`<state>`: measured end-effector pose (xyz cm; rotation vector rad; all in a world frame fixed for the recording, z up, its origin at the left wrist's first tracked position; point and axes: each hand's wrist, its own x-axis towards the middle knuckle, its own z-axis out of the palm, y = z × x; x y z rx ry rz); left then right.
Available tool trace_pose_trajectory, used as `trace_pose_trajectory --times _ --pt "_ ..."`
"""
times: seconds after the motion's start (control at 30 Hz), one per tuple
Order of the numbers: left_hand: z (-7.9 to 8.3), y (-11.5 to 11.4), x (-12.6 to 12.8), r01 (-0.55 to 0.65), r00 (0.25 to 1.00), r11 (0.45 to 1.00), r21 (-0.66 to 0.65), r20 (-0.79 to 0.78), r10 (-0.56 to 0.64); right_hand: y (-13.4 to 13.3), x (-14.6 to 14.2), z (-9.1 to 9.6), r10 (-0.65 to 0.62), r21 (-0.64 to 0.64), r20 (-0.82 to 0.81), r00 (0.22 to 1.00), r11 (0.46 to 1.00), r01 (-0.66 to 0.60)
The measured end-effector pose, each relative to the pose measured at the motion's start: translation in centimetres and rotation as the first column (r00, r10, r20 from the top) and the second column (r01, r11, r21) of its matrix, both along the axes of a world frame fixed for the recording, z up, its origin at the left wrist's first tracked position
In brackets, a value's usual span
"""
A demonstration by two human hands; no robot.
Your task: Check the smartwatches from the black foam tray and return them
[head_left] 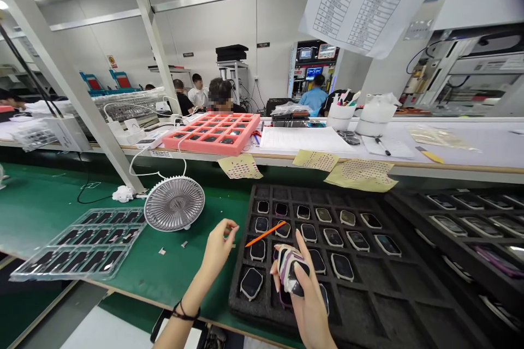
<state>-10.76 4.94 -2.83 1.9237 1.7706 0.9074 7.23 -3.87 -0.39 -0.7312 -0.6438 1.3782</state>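
1. At far left on the green bench (151, 267), a clear plastic tray (82, 248) carries three rows of flat black parts.
2. Next comes a white-and-grey fan (176, 203), tilted back, with pale scraps (162, 251) lying in front of it.
3. Above and behind, on a white shelf (409, 162), sits a pink foam tray (196, 144) with dark items in its compartments.
4. The left hand (221, 241) is raised over the bench, just beside the black foam tray's left edge. Its fingers are curled, thumb and forefinger tips close together; one cannot tell whether they pinch anything.
5. An orange stick (265, 234) lies slantwise across the black foam tray (368, 305), over its upper-left compartments.
6. Watch-like devices (342, 266) lie in that tray's compartments, most with dark faces upward.
7. The right hand (309, 292) is above the tray's near part, its fingers wrapped around a stack of devices (289, 270). The thumb presses on the nearest dark face; pale and purple edges show behind it.
8. At far right, another black foam tray (417, 210) holds more such devices.
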Motion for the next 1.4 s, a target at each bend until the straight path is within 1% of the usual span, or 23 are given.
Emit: trace_pose_trajectory --times 0.03,0.07,0.13,0.17,0.23,0.33,0.4,0.47,0.57,0.67,0.8,0.93,1.0,1.07,1.1,1.13,1.17,1.23,1.27,1.33,1.4 --pt "1.1 -0.9 0.7 0.056 0.986 0.998 0.033 0.153 -0.060 0.0 -0.1 0.0 -0.014 0.010 0.001 1.000 1.000 0.014" --pt "2.2 -1.9 1.6 0.113 0.954 0.992 0.063 0.272 -0.126 0.1 -0.3 -0.1 -0.026 0.019 0.003 1.000 0.999 0.026" --pt "4.0 -3.6 3.2 0.270 0.851 0.960 0.077 0.447 -0.276 0.1 -0.4 -0.3 -0.044 0.024 0.011 0.999 0.999 0.044" --pt "4.6 -4.3 4.0 0.299 0.797 0.952 0.071 0.530 -0.290 0.1 -0.4 -0.4 -0.049 0.018 0.021 0.999 0.999 0.049" --pt "5.3 -5.2 5.2 0.313 0.703 0.949 0.025 0.666 -0.249 0.1 -0.2 -0.8 -0.055 0.009 0.044 0.998 0.998 0.054" --pt "5.2 -5.7 6.5 0.296 0.615 0.954 -0.039 0.772 -0.159 0.1 0.0 -1.5 -0.076 0.034 0.058 0.995 0.997 0.074" --pt "5.0 -5.8 7.0 0.273 0.586 0.962 -0.022 0.797 -0.148 0.1 0.1 -1.8 -0.095 0.069 0.054 0.994 0.993 0.091" --pt "5.0 -6.0 7.3 0.252 0.582 0.967 0.027 0.794 -0.173 0.1 0.1 -2.0 -0.109 0.093 0.059 0.992 0.990 0.103" --pt "5.3 -6.4 7.5 0.242 0.609 0.966 0.089 0.761 -0.223 -0.1 0.0 -2.1 -0.127 0.113 0.082 0.989 0.987 0.117" --pt "5.6 -6.7 7.5 0.216 0.626 0.971 0.103 0.748 -0.219 -0.2 -0.1 -2.1 -0.157 0.126 0.092 0.983 0.981 0.145" --pt "5.4 -6.8 7.6 0.195 0.663 0.972 0.132 0.712 -0.230 -0.2 -0.1 -2.3 -0.177 0.132 0.143 0.974 0.978 0.159" --pt "5.2 -7.0 7.9 0.217 0.706 0.963 0.161 0.656 -0.269 -0.2 0.0 -2.6 -0.199 0.124 0.177 0.964 0.976 0.179" --pt "5.2 -7.2 7.9 0.232 0.749 0.954 0.189 0.591 -0.299 -0.2 0.1 -2.7 -0.203 0.108 0.173 0.964 0.977 0.186" --pt "5.0 -7.5 7.8 0.306 0.775 0.934 0.186 0.521 -0.358 -0.1 0.2 -2.6 -0.220 0.093 0.167 0.961 0.974 0.207" --pt "4.8 -7.6 7.7 0.374 0.760 0.915 0.151 0.516 -0.396 -0.1 0.3 -2.5 -0.237 0.084 0.160 0.958 0.971 0.226" --pt "4.5 -7.7 7.6 0.453 0.724 0.886 0.098 0.540 -0.430 0.0 0.3 -2.5 -0.256 0.075 0.147 0.955 0.966 0.248" --pt "4.1 -7.8 7.5 0.531 0.673 0.846 0.041 0.586 -0.451 0.0 0.4 -2.4 -0.274 0.063 0.129 0.953 0.961 0.268" --pt "3.1 -7.8 7.4 0.647 0.570 0.761 -0.033 0.684 -0.455 0.1 0.4 -2.3 -0.296 0.039 0.087 0.951 0.955 0.294" --pt "2.6 -7.8 7.4 0.678 0.535 0.733 -0.046 0.715 -0.450 0.0 0.4 -2.3 -0.299 0.032 0.070 0.952 0.954 0.298" --pt "1.7 -7.9 7.3 0.703 0.501 0.710 -0.049 0.743 -0.444 0.0 0.3 -2.3 -0.298 0.028 0.055 0.953 0.955 0.296" --pt "1.1 -8.0 7.4 0.699 0.508 0.713 -0.054 0.740 -0.441 -0.1 0.2 -2.3 -0.298 0.028 0.064 0.953 0.955 0.296"
